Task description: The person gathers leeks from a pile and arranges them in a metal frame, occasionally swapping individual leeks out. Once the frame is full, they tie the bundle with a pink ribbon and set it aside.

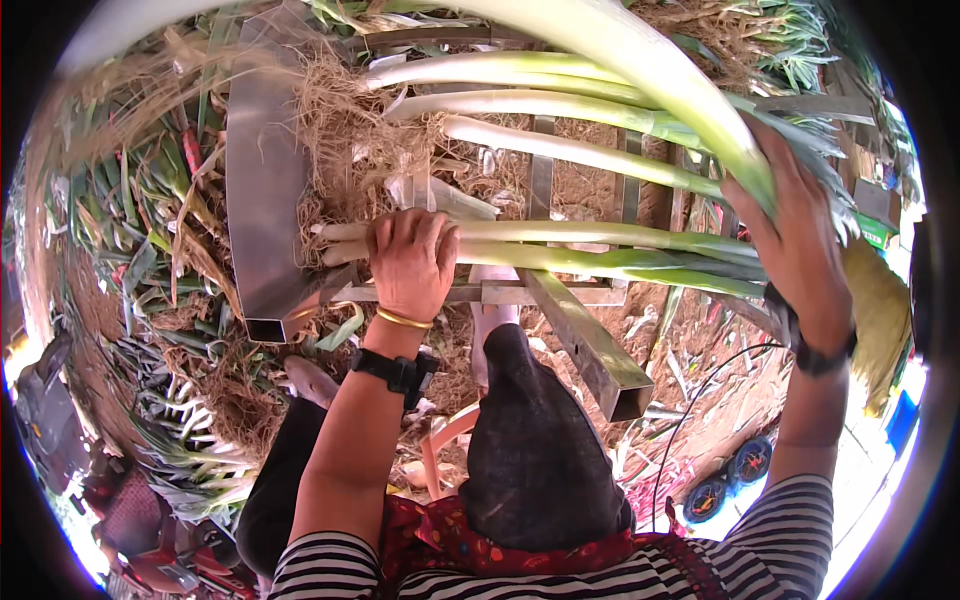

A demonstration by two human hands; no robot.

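Observation:
Several long white-and-green leeks lie side by side across a metal rack point(573, 345), roots to the left and leaves to the right. My left hand point(408, 262) is closed over the white ends of the two nearest leeks point(560, 235), just right of their roots. On the right, my right hand point(800, 240) grips the green part of a raised leek point(640, 50) between thumb and fingers. That stalk arches up close to the camera, its root end blurred at the upper left. Farther back on the rack rest other leeks point(560, 138), apart from my hands.
A flat metal plate point(268, 170) stands at the rack's left end, with tangled roots point(345, 150) beside it. Heaped leeks point(190, 440) cover the ground at left. A square metal tube point(590, 350) juts toward my knee. A thin black cable point(690, 400) runs at right.

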